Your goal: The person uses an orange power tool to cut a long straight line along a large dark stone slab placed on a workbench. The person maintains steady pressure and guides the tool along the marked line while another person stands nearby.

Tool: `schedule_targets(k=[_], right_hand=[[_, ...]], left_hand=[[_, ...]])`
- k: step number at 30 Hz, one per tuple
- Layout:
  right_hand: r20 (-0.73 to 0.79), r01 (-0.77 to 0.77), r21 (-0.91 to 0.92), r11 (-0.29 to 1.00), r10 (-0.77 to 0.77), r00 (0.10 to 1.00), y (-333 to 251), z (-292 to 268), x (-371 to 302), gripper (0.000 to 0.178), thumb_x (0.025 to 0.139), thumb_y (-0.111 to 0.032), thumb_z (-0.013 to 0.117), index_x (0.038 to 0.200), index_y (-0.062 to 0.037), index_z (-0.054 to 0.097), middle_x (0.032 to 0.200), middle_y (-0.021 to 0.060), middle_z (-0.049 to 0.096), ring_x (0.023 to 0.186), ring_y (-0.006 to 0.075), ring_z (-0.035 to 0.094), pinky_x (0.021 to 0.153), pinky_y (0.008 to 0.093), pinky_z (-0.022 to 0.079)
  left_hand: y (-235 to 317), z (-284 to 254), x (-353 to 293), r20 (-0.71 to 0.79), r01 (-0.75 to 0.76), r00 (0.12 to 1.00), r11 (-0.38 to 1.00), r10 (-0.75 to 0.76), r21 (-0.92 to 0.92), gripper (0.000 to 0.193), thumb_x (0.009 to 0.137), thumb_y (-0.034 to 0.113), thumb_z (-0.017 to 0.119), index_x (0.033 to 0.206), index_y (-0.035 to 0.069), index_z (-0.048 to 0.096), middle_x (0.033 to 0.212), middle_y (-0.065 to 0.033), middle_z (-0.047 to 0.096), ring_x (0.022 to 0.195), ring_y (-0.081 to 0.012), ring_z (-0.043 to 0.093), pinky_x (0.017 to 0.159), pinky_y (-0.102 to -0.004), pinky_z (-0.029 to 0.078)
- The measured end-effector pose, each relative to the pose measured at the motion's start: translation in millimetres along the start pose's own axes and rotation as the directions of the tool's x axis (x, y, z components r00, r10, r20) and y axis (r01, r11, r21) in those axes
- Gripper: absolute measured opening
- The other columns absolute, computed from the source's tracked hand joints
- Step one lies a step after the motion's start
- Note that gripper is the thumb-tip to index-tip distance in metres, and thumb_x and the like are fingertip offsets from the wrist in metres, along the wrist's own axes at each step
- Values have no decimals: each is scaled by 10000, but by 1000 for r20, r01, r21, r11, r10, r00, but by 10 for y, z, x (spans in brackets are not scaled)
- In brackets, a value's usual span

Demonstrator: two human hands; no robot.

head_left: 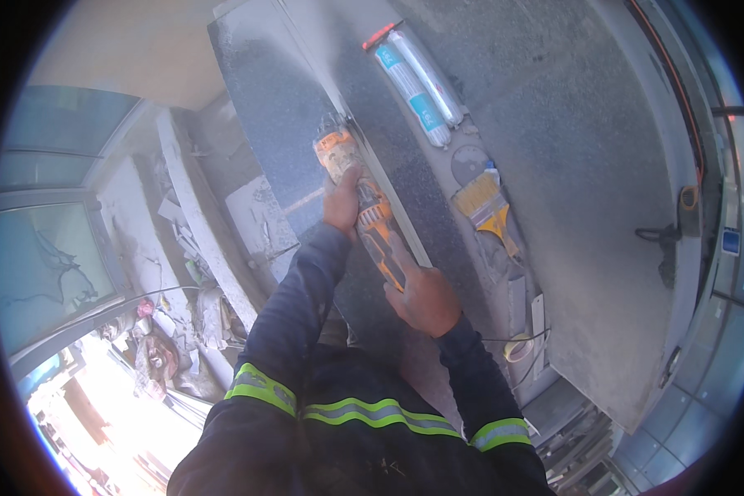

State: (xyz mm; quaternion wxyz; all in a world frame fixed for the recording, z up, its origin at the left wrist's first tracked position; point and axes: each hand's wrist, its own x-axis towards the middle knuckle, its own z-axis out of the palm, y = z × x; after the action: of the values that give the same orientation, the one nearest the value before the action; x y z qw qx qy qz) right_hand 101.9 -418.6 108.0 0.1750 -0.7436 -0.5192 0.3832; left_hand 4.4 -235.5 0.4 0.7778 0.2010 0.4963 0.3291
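Observation:
Both of my hands are wrapped around an orange and grey angle grinder. My left hand is closed on its front body, just behind the head. At the rear end of the tool, my right hand grips the handle. The grinder's head rests low over a dark speckled stone slab, beside a long pale straight strip. A plume of white dust streams away from the head along a straight line. The blade itself is hidden under the guard and dust.
Right of the strip lie sausage-shaped sealant packs, a grey disc, a wide paintbrush and a tape roll. A large grey slab extends farther right. Rubble and bags clutter the floor at left.

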Motion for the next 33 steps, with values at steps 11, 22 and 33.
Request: schedule_targets(k=[11,22,33], right_hand=[[3,-18,72,997,18,1000,60,-24,-176,918,879,-195,758,1684,-150,320,831,263,722,769,462,728,720,549,567],[-4,-16,40,999,16,1000,89,3,-315,938,875,-190,755,1695,-153,301,815,253,718,756,454,726,705,538,570],[-28,0,43,999,1,1000,136,29,-388,948,875,-188,763,1699,-149,293,806,248,718,748,450,728,698,528,572]], left_hand=[[-97,42,-232,168,30,986,994,-12,-103,270,1031,173,627,1221,10,527,948,-109,687,764,-235,752,665,-397,674],[-126,117,-417,101,-14,995,999,19,-48,345,1024,151,623,1312,12,495,1008,-121,679,800,-229,746,673,-402,672],[-197,87,-437,136,-1,991,999,7,-46,387,1024,158,621,1348,18,462,1035,-128,666,817,-226,743,694,-409,677]])
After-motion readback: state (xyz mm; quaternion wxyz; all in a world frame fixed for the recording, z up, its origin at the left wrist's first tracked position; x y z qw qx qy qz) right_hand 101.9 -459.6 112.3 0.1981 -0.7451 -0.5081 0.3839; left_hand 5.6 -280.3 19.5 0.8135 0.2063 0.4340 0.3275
